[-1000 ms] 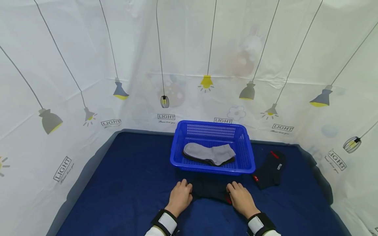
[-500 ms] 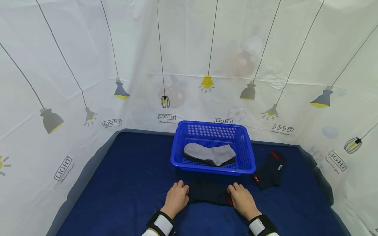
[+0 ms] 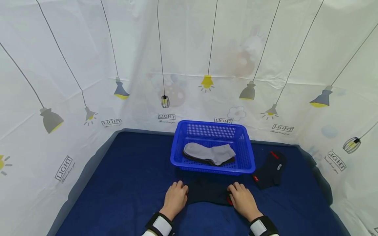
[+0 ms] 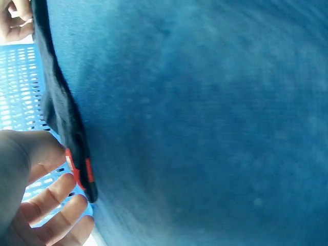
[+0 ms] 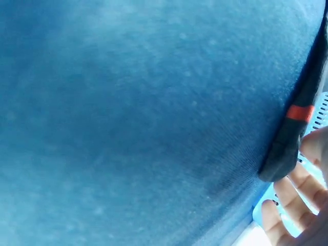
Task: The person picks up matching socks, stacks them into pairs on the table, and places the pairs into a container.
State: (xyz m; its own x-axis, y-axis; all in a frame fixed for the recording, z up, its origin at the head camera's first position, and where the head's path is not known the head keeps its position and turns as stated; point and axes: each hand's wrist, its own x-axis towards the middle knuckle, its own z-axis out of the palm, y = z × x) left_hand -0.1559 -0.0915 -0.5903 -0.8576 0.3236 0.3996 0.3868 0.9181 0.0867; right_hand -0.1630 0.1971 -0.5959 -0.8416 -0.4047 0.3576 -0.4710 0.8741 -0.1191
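A black sock (image 3: 207, 192) lies stretched crosswise on the dark blue cloth in front of the basket, red showing at its right end. My left hand (image 3: 175, 199) pinches the left end, and my right hand (image 3: 243, 200) pinches the right end. In the left wrist view, the thumb and fingers meet the sock (image 4: 72, 125) at an end with red marks. The right wrist view has the fingers at the sock's dark tip (image 5: 284, 151), just past a red band. Parts of both ends are hidden under the fingers.
Just beyond the sock stands a blue plastic basket (image 3: 248, 167); a grey sock (image 3: 209, 152) lies in it on top of something black. Another black sock (image 3: 270, 170) with red marks and white lettering lies right of the basket. A white printed curtain (image 3: 189, 59) encloses the back and sides.
My left hand has moved slightly left and the sock between the hands is drawn out longer and flatter. My right hand has hardly moved.
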